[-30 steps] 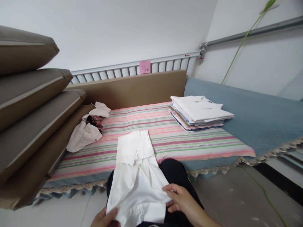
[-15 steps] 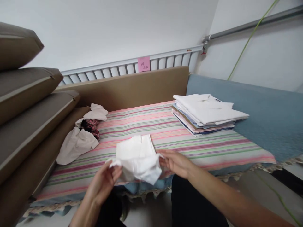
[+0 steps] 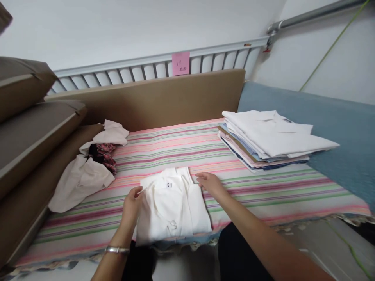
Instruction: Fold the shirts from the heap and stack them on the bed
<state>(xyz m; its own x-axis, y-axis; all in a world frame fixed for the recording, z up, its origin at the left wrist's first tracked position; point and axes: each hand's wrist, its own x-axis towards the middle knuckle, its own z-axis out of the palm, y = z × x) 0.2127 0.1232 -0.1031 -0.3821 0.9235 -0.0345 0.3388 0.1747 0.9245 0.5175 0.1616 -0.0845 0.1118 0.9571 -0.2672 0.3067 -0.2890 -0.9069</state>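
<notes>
A white garment [image 3: 172,208], folded into a rough rectangle with a small dark-lettered label near its top, lies on the striped cloth at the front edge. At its left edge is my left hand [image 3: 133,203], fingers loosely bent; I cannot tell if the fingertips touch the fabric. Beside the upper right corner, my right hand [image 3: 208,182] has its fingers stretched out and apart, gripping nothing. The garment looks somewhat wrinkled in the middle.
On the right stands a stack of folded clothes [image 3: 272,136], white on top. Crumpled white and dark floral cloths [image 3: 88,171] lie at left beside piled brown cushions [image 3: 38,136]. Behind are a brown panel [image 3: 164,97], a radiator [image 3: 117,76] and a pink note [image 3: 181,63].
The white garment's near part, held up in both hands before, now lies spread flat toward the front edge. Both hands have let go and moved to its upper sides.
</notes>
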